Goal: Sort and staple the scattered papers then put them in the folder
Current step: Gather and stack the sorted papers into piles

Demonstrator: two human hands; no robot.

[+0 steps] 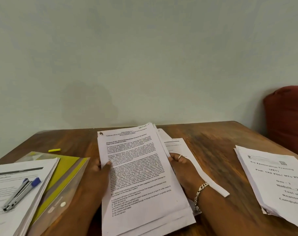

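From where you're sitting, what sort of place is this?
Probably a home desk or study corner. A wooden table stands against a plain wall, strewn with exam-training papers, a stapler and a yellow folder; a red cushion suggests a home.

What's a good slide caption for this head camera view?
Both hands, left hand and right hand, hold a sheaf of printed papers over the wooden table, stapler and folder waiting alongside.

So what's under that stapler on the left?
The stapler lies on a paper stack, which rests on a yellow folder. How much of the folder continues beneath is covered.
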